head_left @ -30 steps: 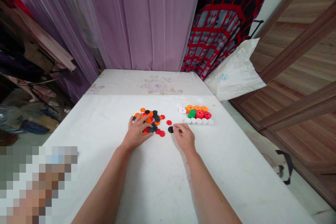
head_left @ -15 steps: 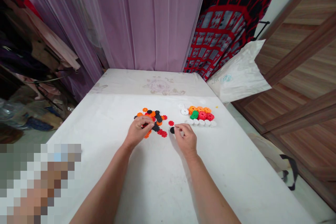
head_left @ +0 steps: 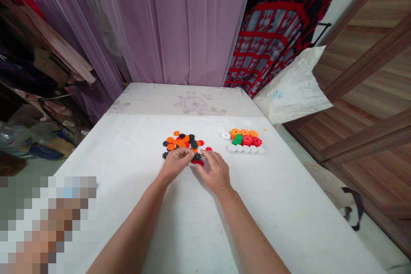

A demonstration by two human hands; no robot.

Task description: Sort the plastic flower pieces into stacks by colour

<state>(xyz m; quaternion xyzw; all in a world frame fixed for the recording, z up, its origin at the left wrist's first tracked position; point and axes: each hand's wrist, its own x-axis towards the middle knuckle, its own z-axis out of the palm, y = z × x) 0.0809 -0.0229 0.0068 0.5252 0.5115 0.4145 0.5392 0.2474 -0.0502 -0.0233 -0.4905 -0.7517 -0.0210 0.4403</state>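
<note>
A loose pile of notched plastic discs, with orange discs [head_left: 171, 147] and black discs [head_left: 165, 155] among them, lies on the white table just beyond my hands. My left hand [head_left: 177, 163] is at the near side of the pile, thumb and fingertips pinched at the edge of a black notched disc [head_left: 198, 156]. Close to its right, my right hand [head_left: 216, 172] has thumb and fingers apart around that disc's other side, with a gap showing. Red discs [head_left: 198, 163] lie partly hidden under the fingers. A single red disc [head_left: 208, 149] rests beyond the right hand.
Right of the hands, joined discs form rows: orange [head_left: 244, 133], red [head_left: 247, 140], white [head_left: 245, 150], plus a green stack [head_left: 237, 139]. Two white discs [head_left: 225, 135] sit beside them. A white bag [head_left: 293, 87] stands past the right table edge.
My right hand has moved left, close to my left hand, and its pinch has opened. The black disc it held is no longer at its fingertips on the right. My left hand has shifted slightly right.
</note>
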